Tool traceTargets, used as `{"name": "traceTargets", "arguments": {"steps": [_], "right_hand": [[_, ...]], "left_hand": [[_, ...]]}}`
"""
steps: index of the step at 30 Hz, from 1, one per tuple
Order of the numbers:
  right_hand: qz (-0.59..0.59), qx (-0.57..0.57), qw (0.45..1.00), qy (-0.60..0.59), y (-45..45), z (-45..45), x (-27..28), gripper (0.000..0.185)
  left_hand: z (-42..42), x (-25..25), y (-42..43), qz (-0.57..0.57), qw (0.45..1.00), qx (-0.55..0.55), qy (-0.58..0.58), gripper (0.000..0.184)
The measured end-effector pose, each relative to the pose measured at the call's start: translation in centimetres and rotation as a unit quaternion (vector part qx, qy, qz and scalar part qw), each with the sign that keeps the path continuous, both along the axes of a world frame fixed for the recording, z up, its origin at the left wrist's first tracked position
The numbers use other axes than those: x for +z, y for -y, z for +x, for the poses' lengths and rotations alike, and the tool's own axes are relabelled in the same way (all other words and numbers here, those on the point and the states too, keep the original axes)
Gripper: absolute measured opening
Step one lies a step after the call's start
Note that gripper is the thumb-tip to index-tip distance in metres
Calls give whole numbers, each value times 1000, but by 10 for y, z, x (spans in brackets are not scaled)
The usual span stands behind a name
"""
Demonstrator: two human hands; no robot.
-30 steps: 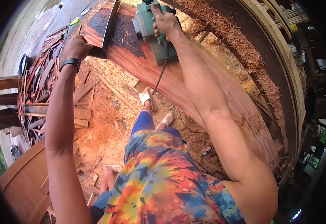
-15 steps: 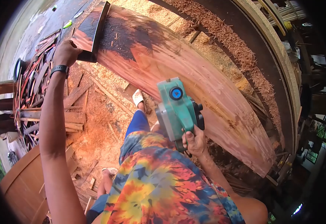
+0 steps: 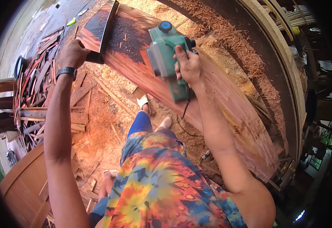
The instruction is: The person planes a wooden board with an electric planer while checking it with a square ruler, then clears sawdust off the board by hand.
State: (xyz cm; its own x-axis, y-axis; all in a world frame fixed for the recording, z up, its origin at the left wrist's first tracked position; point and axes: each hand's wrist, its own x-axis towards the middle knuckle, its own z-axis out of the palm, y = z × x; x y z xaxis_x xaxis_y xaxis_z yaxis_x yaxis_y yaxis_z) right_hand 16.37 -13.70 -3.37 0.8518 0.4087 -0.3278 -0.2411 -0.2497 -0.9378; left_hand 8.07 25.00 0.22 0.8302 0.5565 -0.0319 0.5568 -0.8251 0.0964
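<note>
Reddish plank (image 3: pixel 242 129) (dark near one end) above shavings-strewn ground (image 3: pixel 101 140).

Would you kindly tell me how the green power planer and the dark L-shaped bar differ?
The planer is green and bulky; the bar is dark and thin. The planer trails a cord; the bar shows none. The right hand grips the planer; the left hand holds the bar. Both are handheld and reach over the wooden plank.

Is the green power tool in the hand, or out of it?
In: the right hand holds the green power tool, fingers curled around it.
</note>
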Motion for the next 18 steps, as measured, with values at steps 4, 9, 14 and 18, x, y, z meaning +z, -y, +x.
{"name": "traceTargets", "arguments": {"steps": [4,9,14,18], "right_hand": [[57,4,998,11,-48,68,-11,76],[102,3,994,-47,-44,17,-10,77],[41,42,997,-58,5,-134,3,76],[25,70,997,-27,14,-201,0,66]], "left_hand": [[1,6,-1,-23,1000,8,-19,31],[1,8,5,13,1000,11,-4,31],[4,-5,-5,16,1000,22,-2,30],[3,4,7,3,1000,9,-1,26]]}}
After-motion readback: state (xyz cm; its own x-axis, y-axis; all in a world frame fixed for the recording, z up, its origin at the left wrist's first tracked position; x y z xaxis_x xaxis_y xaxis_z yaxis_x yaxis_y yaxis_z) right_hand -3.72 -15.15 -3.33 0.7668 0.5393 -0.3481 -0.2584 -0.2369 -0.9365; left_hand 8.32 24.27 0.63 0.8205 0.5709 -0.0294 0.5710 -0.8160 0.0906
